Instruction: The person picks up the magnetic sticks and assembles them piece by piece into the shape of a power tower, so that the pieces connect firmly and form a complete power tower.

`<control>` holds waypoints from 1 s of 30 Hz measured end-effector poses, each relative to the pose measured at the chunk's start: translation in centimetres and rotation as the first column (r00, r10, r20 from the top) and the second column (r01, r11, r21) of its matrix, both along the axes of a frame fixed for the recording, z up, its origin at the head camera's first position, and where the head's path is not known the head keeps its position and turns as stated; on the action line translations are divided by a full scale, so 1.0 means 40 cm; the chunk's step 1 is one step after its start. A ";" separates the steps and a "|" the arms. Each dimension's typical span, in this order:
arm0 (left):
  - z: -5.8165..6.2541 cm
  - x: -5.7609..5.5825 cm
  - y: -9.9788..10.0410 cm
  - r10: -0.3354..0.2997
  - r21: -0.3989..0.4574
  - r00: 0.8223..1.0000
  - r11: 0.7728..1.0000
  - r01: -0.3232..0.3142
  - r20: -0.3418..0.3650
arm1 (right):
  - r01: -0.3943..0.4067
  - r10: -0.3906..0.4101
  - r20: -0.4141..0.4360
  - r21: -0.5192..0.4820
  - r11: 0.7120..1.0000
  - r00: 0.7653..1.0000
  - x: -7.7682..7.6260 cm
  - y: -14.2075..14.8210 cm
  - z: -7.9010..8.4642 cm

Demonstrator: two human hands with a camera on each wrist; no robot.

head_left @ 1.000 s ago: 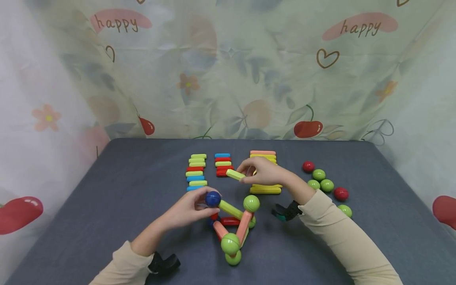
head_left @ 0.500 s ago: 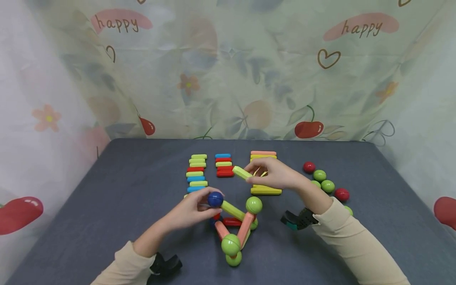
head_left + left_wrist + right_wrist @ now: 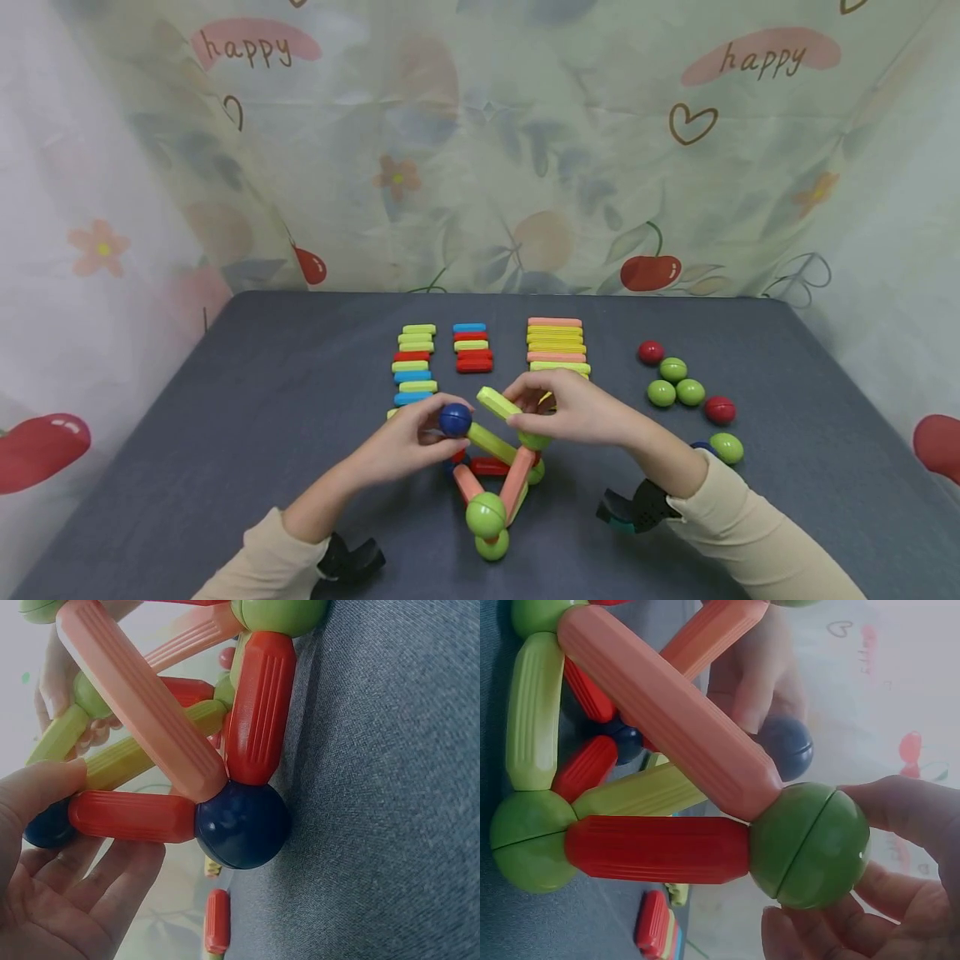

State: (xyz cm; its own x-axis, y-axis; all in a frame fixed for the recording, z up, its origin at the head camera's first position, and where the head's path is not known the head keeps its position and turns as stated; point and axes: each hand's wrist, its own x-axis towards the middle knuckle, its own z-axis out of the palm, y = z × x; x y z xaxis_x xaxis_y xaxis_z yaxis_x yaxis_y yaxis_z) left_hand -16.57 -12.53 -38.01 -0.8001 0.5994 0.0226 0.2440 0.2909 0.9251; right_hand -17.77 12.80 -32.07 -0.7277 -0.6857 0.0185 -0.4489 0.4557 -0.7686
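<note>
A toy frame of ridged building sticks and balls stands on the table in front of me. My left hand (image 3: 397,442) grips the dark blue ball (image 3: 455,420) at its upper left corner, thumb in front and fingers behind. Below that ball a red stick (image 3: 135,816) runs to another blue ball (image 3: 244,825) at table level. My right hand (image 3: 577,408) pinches a loose light green stick (image 3: 498,403), tilted, right at the upper right green ball (image 3: 810,844). Fingers of that hand curl about this ball in the right wrist view, where the loose stick is hidden. Salmon sticks (image 3: 517,475) lead to the near green ball (image 3: 486,515).
Behind the frame lie a row of short mixed sticks (image 3: 412,367), a smaller mixed row (image 3: 472,350) and a row of longer yellow, salmon and green sticks (image 3: 555,342). Several loose green and red balls (image 3: 690,392) lie on the right, with a blue ball partly behind the right forearm.
My right hand has brought the light green stick from over the stick rows down and toward me to the frame's upper right green ball. My left hand keeps its grip, barely shifted.
</note>
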 end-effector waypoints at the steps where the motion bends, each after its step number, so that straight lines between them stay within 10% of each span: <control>1: 0.001 0.000 0.000 -0.001 0.000 1.000 1.000 0.001 0.001 | 0.001 -0.001 -0.004 0.003 1.000 1.000 0.002 0.000 0.000; 30: 0.002 0.000 0.002 -0.015 -0.012 1.000 1.000 0.014 -0.027 | -0.016 0.024 -0.085 0.102 0.995 0.996 0.021 -0.025 -0.002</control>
State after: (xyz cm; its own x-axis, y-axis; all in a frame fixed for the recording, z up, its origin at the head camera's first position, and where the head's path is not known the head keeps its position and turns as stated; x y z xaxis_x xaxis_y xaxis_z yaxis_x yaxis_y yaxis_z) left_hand -16.57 -12.46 -37.92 -0.7905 0.6114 0.0371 0.2735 0.2982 0.9145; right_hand -16.93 11.80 -32.13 -0.7124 -0.7017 0.0105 -0.5214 0.5193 -0.6770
